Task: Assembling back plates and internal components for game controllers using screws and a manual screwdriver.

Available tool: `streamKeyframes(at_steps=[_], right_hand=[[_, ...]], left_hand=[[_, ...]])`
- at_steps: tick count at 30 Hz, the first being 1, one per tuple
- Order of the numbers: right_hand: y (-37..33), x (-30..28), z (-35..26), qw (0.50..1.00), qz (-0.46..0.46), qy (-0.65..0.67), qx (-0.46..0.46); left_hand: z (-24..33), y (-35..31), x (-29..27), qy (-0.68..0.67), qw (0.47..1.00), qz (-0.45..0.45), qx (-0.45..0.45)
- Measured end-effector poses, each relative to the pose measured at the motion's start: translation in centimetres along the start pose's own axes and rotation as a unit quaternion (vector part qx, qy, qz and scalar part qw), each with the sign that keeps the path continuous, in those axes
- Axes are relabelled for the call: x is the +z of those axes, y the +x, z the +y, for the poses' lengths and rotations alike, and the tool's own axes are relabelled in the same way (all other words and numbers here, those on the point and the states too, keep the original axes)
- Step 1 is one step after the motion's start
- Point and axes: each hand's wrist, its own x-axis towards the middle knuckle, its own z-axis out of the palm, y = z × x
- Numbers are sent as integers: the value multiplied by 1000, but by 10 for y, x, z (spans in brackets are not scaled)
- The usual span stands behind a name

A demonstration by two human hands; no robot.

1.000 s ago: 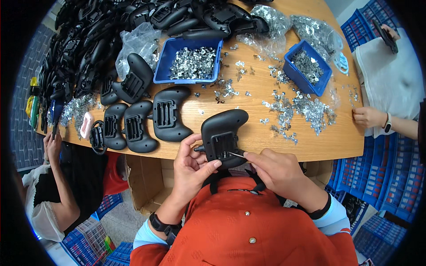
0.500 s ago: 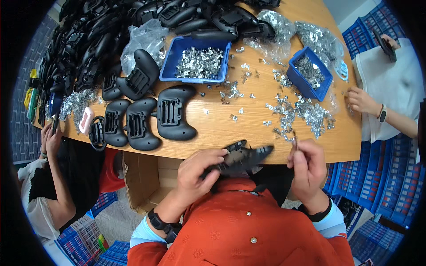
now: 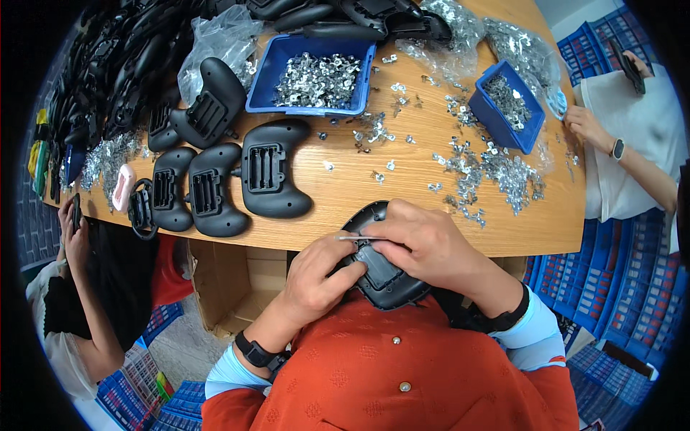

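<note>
At the table's near edge, against my red shirt, a black game controller shell (image 3: 384, 266) lies with its battery compartment facing up. Its left side is gripped by my left hand (image 3: 320, 273), thumb on the compartment's edge. My right hand (image 3: 428, 241) rests over the upper right of the same shell. Between its thumb and fingers is a thin, straight metal tool (image 3: 359, 238), whose tip reaches the left hand's fingers. Whether a small part sits under the fingertips is hidden.
Several similar controller shells (image 3: 277, 169) lie at left, before a large black pile (image 3: 122, 72). Two blue bins (image 3: 251, 100) (image 3: 528, 133) hold small metal clips; loose clips (image 3: 514, 183) scatter nearby. Plastic bags (image 3: 215, 50) lie behind. People's hands (image 3: 589, 129) (image 3: 74, 230) are at both sides.
My right hand has come left with the metal tool onto the controller shell, which now shows its battery compartment face up. My view has shifted slightly. The person at left now holds a phone-like dark object.
</note>
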Motion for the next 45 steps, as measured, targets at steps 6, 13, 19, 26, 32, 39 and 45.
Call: streamKeyframes(at_steps=[6,13,19,26,32,39,45], right_hand=[[6,-5,-2,997,-30,-63,-23],[14,-12,4,992,-107,-50,-48],[9,-7,-13,985,-93,-138,-42],[4,-1,-17,972,-66,-206,-88],[-1,-15,-20,995,28,-92,-24],[-33,-44,-14,944,277,160,82],[-42,-16,-15,972,178,124,88]], left_hand=[[-4,-3,-3,29,1000,-6,7],[-9,-5,-1,29,999,19,22],[-10,-6,-1,27,999,19,12],[-8,-4,-1,31,999,21,16],[-7,0,-1,40,999,23,11],[9,17,-5,-369,866,104,-322],[9,28,-8,-566,692,124,-431]])
